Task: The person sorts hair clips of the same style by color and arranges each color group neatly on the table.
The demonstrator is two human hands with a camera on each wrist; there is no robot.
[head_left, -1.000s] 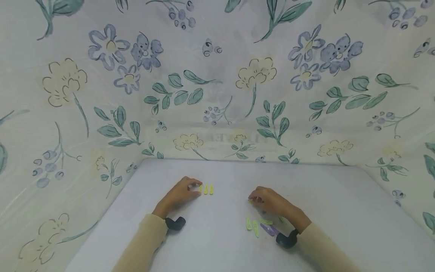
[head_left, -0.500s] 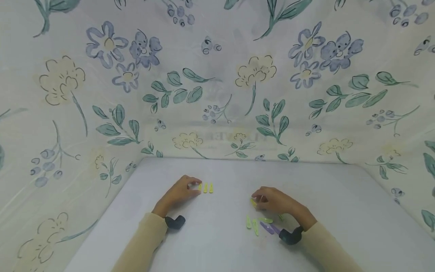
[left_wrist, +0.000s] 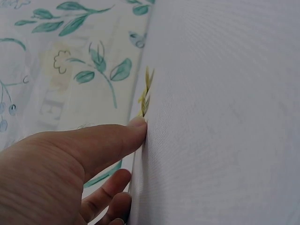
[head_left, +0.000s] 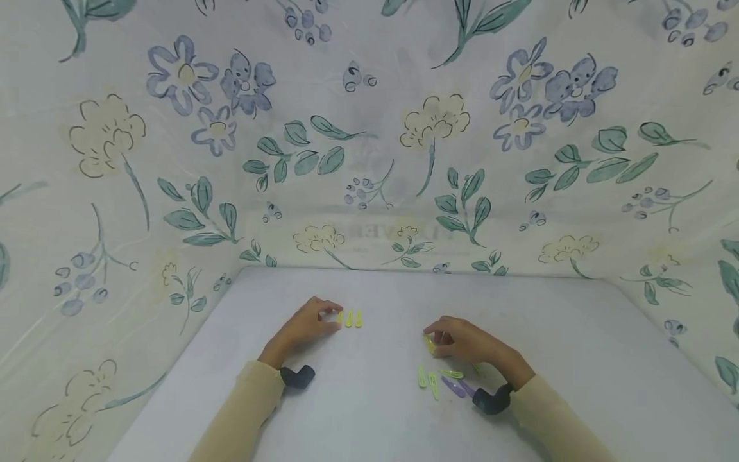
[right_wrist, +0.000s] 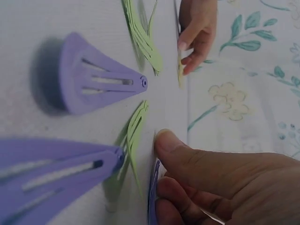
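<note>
Two yellow snap hair clips lie side by side on the white table, with a third yellow hair clip at their left. My left hand pinches that third clip between thumb and forefinger; in the left wrist view the thumb hides most of it. My right hand holds another yellow hair clip by its ends, over the table to the right. In the right wrist view the thumb covers this clip. Green hair clips and purple hair clips lie below the right hand.
The white table ends at a floral-patterned sheet at the back and sides. In the right wrist view, a purple hair clip and a green hair clip lie close to the camera. Dark wrist cameras sit beneath both wrists.
My right hand has drawn back slightly to the right with the yellow hair clip, which now shows more plainly and stands more upright. The left hand stays at the row of clips.
</note>
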